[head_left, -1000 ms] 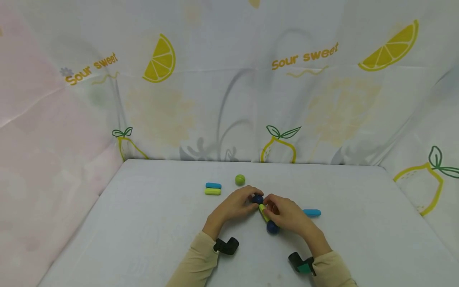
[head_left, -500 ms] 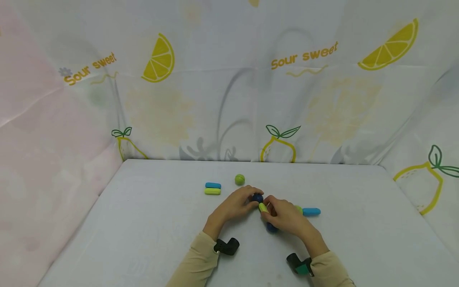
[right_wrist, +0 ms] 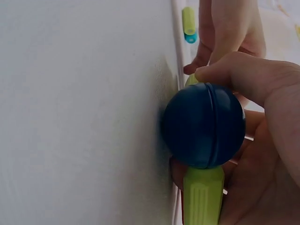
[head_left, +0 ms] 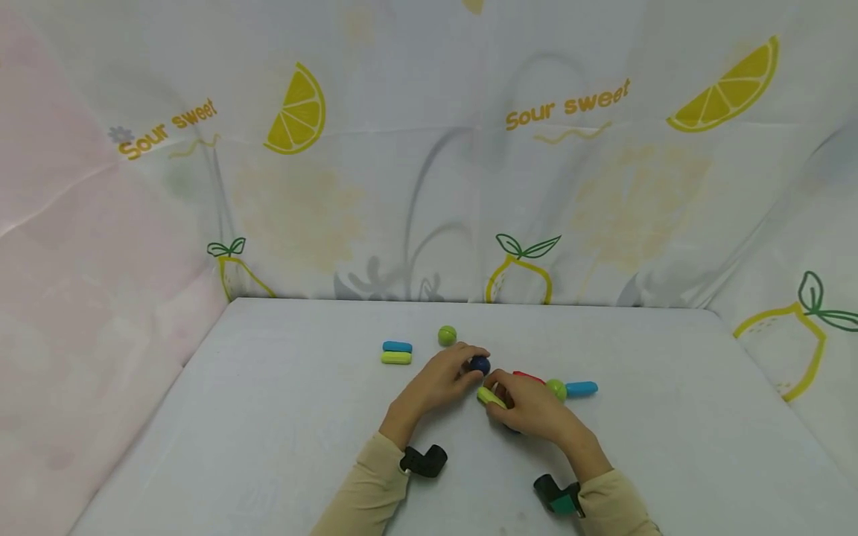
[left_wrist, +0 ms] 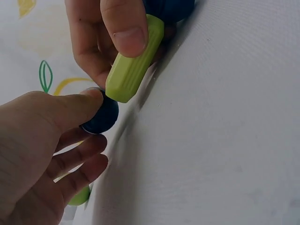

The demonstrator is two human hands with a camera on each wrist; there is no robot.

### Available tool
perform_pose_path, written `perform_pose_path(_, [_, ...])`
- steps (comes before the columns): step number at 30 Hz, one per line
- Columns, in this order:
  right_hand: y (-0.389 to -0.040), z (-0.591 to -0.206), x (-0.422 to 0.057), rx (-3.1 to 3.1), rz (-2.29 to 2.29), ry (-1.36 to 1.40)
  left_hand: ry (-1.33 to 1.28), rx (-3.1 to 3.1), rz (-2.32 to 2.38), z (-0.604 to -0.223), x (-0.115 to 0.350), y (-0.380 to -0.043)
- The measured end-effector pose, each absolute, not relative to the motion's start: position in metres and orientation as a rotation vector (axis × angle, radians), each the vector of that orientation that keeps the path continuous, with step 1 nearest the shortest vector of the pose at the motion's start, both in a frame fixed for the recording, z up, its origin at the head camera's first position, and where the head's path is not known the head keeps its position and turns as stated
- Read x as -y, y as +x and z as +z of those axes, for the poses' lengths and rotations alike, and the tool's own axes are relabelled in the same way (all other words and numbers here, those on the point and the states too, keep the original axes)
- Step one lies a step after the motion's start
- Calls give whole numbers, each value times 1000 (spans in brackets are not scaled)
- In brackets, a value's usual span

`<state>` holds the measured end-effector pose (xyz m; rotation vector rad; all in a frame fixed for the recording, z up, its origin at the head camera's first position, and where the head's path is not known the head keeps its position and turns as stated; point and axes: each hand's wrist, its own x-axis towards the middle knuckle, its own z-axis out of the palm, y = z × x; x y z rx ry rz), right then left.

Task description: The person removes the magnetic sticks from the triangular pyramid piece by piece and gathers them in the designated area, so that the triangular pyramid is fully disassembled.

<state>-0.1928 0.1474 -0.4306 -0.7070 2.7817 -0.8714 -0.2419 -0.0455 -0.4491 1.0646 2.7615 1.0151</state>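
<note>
My left hand (head_left: 442,378) holds a dark blue ball (head_left: 480,365) between thumb and fingers. A yellow-green rod (head_left: 491,397) is pinched by my right hand (head_left: 536,403), its free end pointing toward the left hand. In the left wrist view that rod (left_wrist: 133,70) is ribbed and runs up to a second dark blue ball (left_wrist: 173,9). The right wrist view shows this second ball (right_wrist: 204,125) close up, with another yellow-green rod (right_wrist: 203,194) at its lower side. From the head, the right hand mostly hides the second ball.
Behind the right hand lie a red piece (head_left: 528,377), a green ball (head_left: 556,389) and a blue rod (head_left: 582,388) in line. Farther left on the white table (head_left: 281,417) are a blue rod (head_left: 398,347), a yellow-green rod (head_left: 396,358) and a green ball (head_left: 447,336).
The rod's free end has swung left and toward me, away from the ball in my left hand. My right hand has shifted slightly, uncovering the red piece and green ball behind it.
</note>
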Motion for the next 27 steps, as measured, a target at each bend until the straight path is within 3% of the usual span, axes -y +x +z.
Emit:
perform_pose_path(19, [-195,-433,-152,-2755,-845,-725,1224,-2954,954,-447,36,-255])
perform_pose_path(27, [-194,-434,-149,-2751,-841,-717,1111,-3010,906,-441,40,-266])
